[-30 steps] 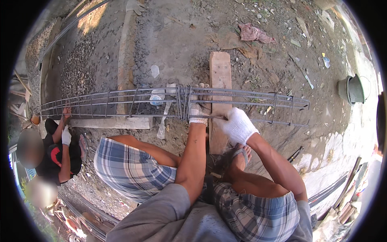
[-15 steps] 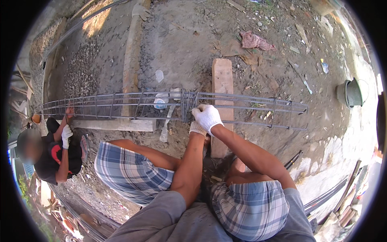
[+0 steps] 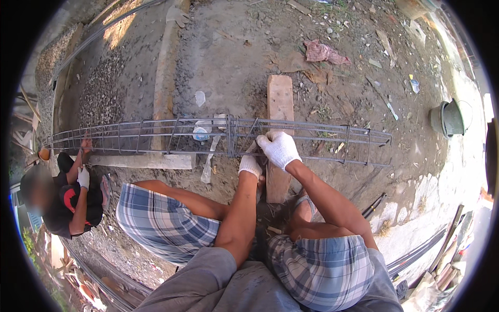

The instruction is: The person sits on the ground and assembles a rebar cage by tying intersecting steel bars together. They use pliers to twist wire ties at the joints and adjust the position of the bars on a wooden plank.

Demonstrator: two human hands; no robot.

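Note:
A long rebar cage (image 3: 156,136) of thin steel bars and square stirrups lies crosswise in front of me. In a white work glove, my right hand (image 3: 280,150) is closed at the cage's near side, right of a bunch of stirrups (image 3: 232,136). My left hand (image 3: 251,165), also gloved, is just left of it and slightly nearer to me. Its fingers reach up to the near bars and look closed, but what they grip is hidden. A wooden plank (image 3: 280,104) runs away from me underneath the cage.
At the left a co-worker (image 3: 78,200) in dark clothes crouches by the cage's far left end. A concrete beam (image 3: 145,161) lies below its left part. A dark bucket (image 3: 448,119) is at the right, a reddish cloth (image 3: 325,53) beyond. Pliers-like handles (image 3: 375,205) rest near my right knee.
My right hand has shifted right and a little toward me relative to the stirrups. The left hand now shows more clearly beside it. The whole view has slid slightly.

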